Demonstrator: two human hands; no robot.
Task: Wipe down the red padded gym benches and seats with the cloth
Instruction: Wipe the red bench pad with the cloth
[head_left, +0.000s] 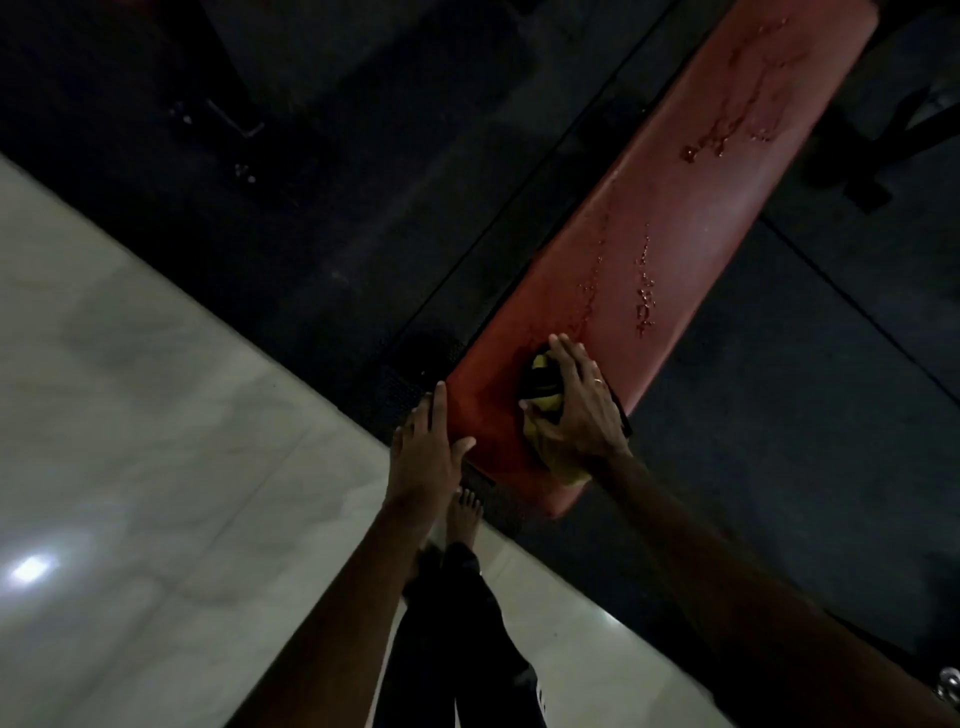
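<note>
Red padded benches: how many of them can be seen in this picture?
1. The red padded bench runs from the lower centre to the upper right. The right hand presses the cloth on its near end. Others may be hidden in the dark.

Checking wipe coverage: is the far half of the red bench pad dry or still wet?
Wet. Droplets and streaks of liquid sit on the red bench pad beyond the right hand, which presses the yellow cloth near the pad's near end.
</note>
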